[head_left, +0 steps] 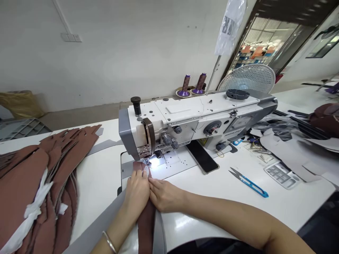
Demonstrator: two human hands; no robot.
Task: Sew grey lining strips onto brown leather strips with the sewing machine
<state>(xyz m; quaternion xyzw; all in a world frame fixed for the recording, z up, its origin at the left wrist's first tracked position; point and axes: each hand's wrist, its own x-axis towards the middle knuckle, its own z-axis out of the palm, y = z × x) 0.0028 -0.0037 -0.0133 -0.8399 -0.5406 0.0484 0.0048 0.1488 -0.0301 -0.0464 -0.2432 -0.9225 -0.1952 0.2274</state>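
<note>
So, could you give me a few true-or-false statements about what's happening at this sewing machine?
1. The left hand and right hand both rest on the brown strip near the needle. True.
2. The right hand holds the blue snips. False: they lie on the table, apart from both hands.
3. A pile of brown pieces lies left of the machine. True.
4. Four thread spools stand behind the machine. False: there are two cones.
5. A bracelet is on the left wrist. True.
</note>
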